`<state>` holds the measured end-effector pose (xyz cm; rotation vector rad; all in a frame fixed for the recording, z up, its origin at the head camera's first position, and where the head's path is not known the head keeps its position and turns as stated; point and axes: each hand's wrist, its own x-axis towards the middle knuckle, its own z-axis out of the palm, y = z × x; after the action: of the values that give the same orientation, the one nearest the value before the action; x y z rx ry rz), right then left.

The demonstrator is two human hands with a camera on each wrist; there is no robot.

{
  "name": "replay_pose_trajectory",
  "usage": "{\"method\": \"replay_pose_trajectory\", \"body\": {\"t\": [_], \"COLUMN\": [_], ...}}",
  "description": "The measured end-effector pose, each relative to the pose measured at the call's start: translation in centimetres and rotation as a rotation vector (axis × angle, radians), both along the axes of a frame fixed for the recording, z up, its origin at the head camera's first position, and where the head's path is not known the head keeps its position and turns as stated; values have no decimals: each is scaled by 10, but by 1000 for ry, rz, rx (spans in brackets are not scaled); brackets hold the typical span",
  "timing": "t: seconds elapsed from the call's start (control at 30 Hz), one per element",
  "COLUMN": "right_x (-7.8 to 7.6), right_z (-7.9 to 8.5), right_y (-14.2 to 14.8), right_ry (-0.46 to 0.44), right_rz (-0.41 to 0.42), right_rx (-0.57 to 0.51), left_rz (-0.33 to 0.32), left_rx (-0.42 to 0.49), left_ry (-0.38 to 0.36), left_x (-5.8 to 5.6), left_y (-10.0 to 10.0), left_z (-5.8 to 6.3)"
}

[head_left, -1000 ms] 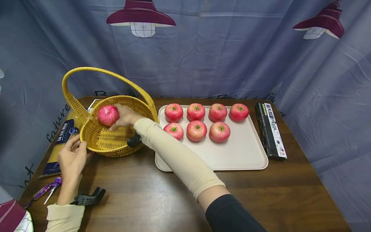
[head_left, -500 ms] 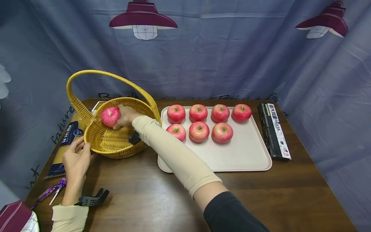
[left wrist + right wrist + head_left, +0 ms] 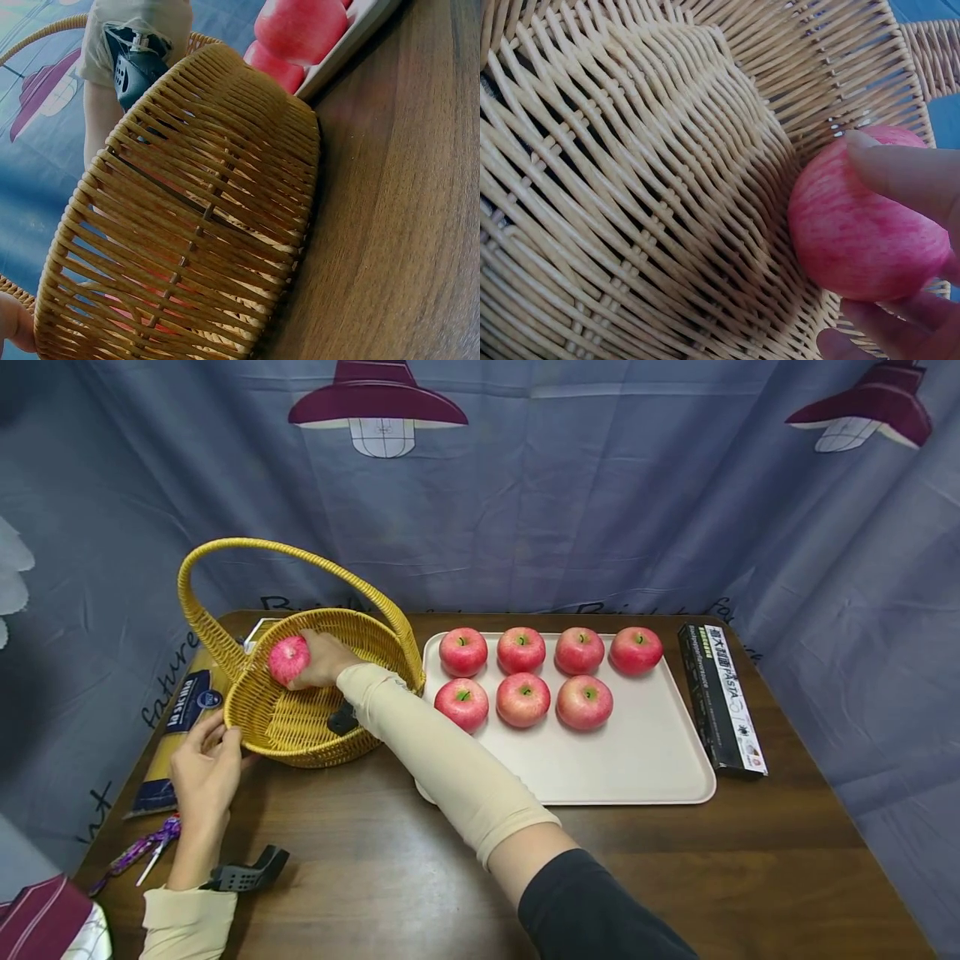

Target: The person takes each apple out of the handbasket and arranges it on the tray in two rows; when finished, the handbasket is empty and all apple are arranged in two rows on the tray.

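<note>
Inside the yellow wicker basket [image 3: 322, 752], my right hand [image 3: 324, 658] holds a red apple [image 3: 288, 660] near the left inner wall. The right wrist view shows thumb and fingers around that apple [image 3: 862, 225], close against the woven side. My left hand [image 3: 206, 768] pinches the basket's front-left rim; only a fingertip [image 3: 15, 322] of it shows in the left wrist view. The tall arched handle [image 3: 300, 556] stands over the basket. To the right, several red apples [image 3: 523, 700] sit in two rows on a cream tray [image 3: 637, 768].
A pasta packet [image 3: 161, 768] lies left of the basket, partly behind it. Nearer the front left is a purple-wrapped lollipop [image 3: 142, 852]. A black pasta box [image 3: 720, 697] lies beyond the tray's right edge. A blue curtain [image 3: 525, 510] hangs behind the wooden table [image 3: 375, 877].
The apple in my right hand has gone slightly lower and deeper into the basket. My left hand stays at the rim. The whole scene shifts a little to the right as the head view turns.
</note>
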<state>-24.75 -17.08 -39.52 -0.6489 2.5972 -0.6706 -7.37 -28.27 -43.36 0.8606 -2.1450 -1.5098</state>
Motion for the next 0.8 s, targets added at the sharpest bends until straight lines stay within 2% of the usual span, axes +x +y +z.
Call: {"method": "replay_pose_trajectory", "body": {"t": [0.27,0.47,0.63,0.8], "right_x": [-3,-4,1,19], "right_z": [-4,0,19,40], "right_y": [2,5,8,17], "right_ry": [30,28,92,136], "right_rz": [-56,-29,64,192], "right_rx": [-54,-42,3,16], "left_rz": [7,11,4,8], "left_rx": [1,16,18,6], "left_ry": [0,19,28,11], "left_x": [-1,-1,-1,0], "left_y": [0,2,2,1], "left_z": [0,2,3,2]}}
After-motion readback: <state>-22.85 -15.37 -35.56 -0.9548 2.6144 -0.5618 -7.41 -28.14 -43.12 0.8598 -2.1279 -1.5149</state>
